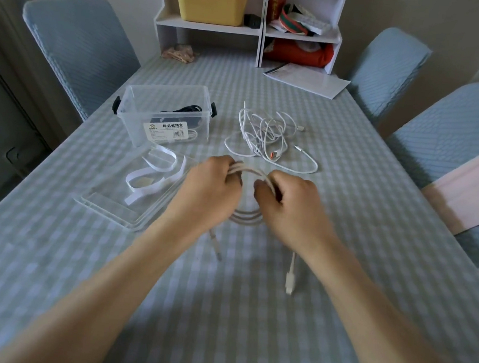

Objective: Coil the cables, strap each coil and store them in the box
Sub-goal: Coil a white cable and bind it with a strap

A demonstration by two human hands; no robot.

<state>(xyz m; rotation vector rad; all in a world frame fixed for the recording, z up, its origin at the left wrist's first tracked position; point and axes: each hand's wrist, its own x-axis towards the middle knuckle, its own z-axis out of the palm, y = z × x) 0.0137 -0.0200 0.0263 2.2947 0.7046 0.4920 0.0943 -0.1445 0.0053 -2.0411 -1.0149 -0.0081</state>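
Coiling step: a beige cable coil (247, 193) is held above the counter (346, 189) near its middle, both plug ends dangling. Left hand (212, 187) and right hand (288, 199) are each clamped on the loops, knuckles up, forearms converging. Next a strap (153, 171), lying left, is probably needed. Box (166, 112) is beyond it; tangled white cables (265, 134) remain.

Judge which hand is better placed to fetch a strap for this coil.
Probably left. The left hand is nearer the white straps on the lid; the right hand could hold the coil meanwhile.
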